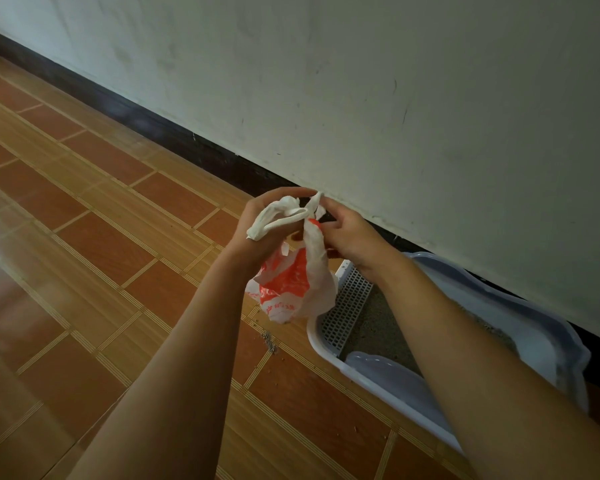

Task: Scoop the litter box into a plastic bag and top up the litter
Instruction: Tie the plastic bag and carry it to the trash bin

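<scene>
— Where's the bag (291,285)?
— Hanging in mid-air between both hands, its neck twisted. The left hand (262,225) has its fingers curled round one white handle. The right hand (347,233) pinches the other handle where the two cross.
— And the box?
— The box (315,336) sits on the floor (84,237) at four o'clock from the bag, by the wall (395,98). A grate (347,306) lies at its ten o'clock end, with grey litter (381,323) beside it. A few grains (271,341) lie on the tiles at six o'clock under the bag.
</scene>
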`<control>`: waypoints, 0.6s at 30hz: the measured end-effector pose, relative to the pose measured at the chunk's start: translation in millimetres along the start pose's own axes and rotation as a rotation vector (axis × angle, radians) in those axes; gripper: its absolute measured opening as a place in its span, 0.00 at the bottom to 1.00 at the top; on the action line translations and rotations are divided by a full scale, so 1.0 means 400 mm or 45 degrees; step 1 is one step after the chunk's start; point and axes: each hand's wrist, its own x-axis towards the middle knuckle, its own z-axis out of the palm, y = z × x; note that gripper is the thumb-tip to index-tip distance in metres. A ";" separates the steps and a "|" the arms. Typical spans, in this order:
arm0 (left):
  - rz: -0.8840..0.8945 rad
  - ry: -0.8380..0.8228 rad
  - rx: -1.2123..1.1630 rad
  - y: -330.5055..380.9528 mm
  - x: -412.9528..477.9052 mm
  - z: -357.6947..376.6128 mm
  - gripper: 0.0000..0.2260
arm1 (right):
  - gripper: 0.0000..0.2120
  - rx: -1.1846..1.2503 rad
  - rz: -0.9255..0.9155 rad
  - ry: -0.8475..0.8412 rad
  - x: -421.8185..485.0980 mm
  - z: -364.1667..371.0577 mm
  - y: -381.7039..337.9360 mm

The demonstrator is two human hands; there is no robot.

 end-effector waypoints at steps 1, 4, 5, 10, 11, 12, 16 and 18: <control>0.139 -0.067 0.017 -0.002 0.007 0.005 0.06 | 0.27 0.035 0.010 0.023 0.002 -0.002 0.004; 0.193 -0.170 0.009 -0.030 0.024 -0.012 0.13 | 0.27 0.207 0.045 0.069 0.001 -0.012 0.007; 0.187 -0.197 0.000 -0.042 0.030 -0.016 0.15 | 0.25 0.293 0.048 0.069 -0.001 -0.015 0.005; 0.032 -0.191 -0.033 -0.050 0.034 0.009 0.10 | 0.10 0.580 0.004 0.181 -0.007 -0.020 -0.002; 0.022 -0.146 -0.044 -0.054 0.037 0.012 0.10 | 0.13 0.586 -0.008 0.239 -0.005 -0.019 0.001; 0.014 -0.100 -0.044 -0.053 0.038 0.016 0.12 | 0.18 0.590 -0.015 0.291 -0.002 -0.019 0.005; 0.074 0.035 -0.052 -0.048 0.043 0.028 0.16 | 0.28 0.669 -0.050 0.417 0.002 -0.016 0.018; 0.048 0.162 -0.034 -0.051 0.047 0.038 0.18 | 0.28 0.703 -0.068 0.455 0.003 -0.013 0.022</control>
